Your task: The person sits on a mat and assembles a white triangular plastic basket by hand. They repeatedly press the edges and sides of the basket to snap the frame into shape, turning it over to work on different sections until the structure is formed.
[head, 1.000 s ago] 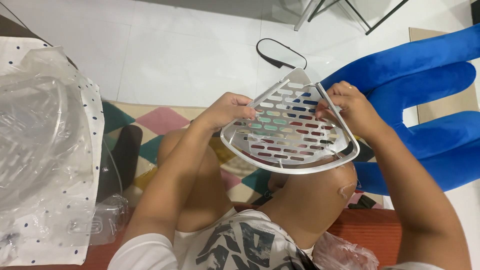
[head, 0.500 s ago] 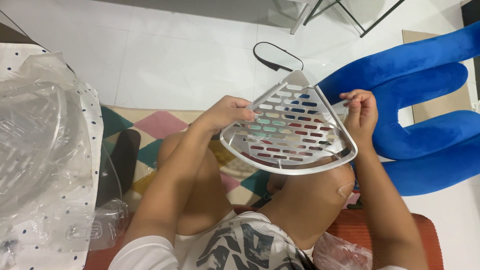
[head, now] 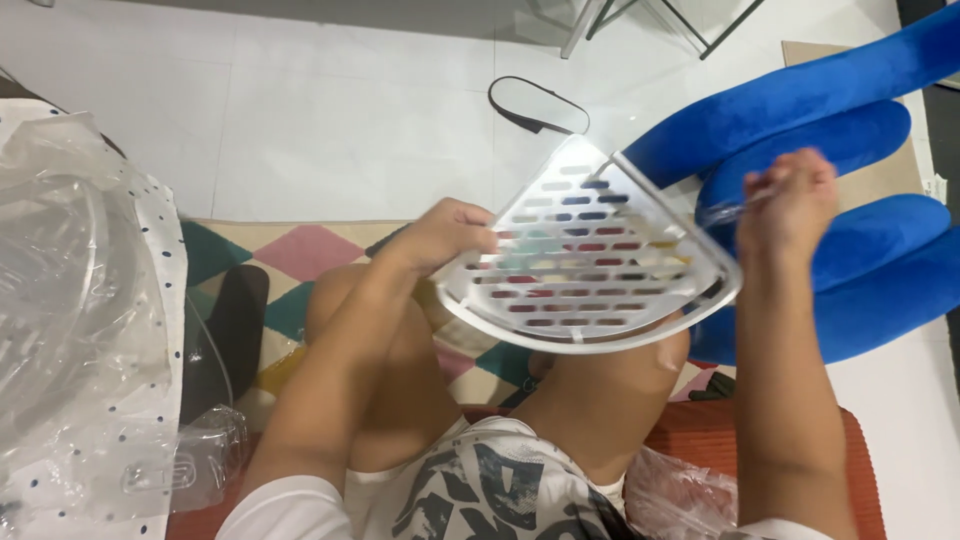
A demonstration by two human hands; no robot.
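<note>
Left hand (head: 450, 235) gripping slotted corner shelf (head: 590, 262) by left edge; right hand (head: 790, 200) pinching clear plastic film (head: 722, 211) just beside shelf's right edge.

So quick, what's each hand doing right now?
Left hand: closed on the edge of the white slotted quarter-round plastic shelf.
Right hand: closed, pinching a thin clear plastic strip.

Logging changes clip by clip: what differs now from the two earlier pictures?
The right hand has left the slotted corner shelf's right edge and pulled up and away to the right, pinching a strip of clear film. The left hand still grips the shelf's left edge over the knees.
</note>
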